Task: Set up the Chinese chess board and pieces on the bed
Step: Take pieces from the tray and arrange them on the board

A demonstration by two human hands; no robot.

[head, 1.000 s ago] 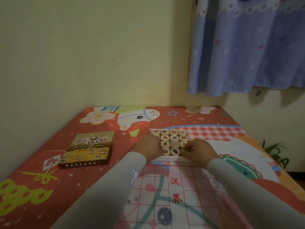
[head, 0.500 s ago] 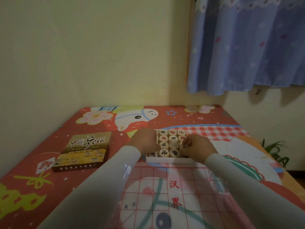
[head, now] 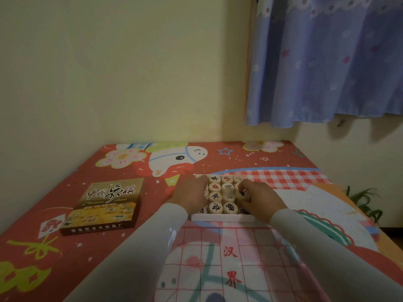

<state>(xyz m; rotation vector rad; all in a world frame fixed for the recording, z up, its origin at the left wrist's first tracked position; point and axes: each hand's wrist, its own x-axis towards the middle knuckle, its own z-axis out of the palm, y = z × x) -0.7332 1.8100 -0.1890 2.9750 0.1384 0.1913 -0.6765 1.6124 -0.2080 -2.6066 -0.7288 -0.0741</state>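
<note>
- Both hands have shifted farther into the tray over the last second: the left hand point(head: 192, 194) now covers the tray's left columns, and the right hand point(head: 255, 198) has curled its fingers around a piece point(head: 242, 192) in the right column.
- Nearest, the translucent board point(head: 231, 264) lies flat on the bed point(head: 109, 243), its red grid and river characters facing up, with no pieces on it yet; judged from this, the setup is at its first picks.
- Just beyond the board's far edge sits the white tray point(head: 222, 217), placed close, probably so that each piece travels only a short way.
- Wooden pieces point(head: 222, 195) fill the tray in tight rows, red and black characters upward, so each can be read before it is lifted.
- Right hand: fingers pinch the one piece, which seems slightly raised among its neighbours.
- Left hand: fingers bent down onto the pieces; whether it grasps one or only steadies the tray I cannot tell.
- Left, well apart from the tray, the box lid point(head: 104, 205) lies printed side up, out of the way.
- Farther off, a blue curtain point(head: 327, 62) hangs at the right.
</note>
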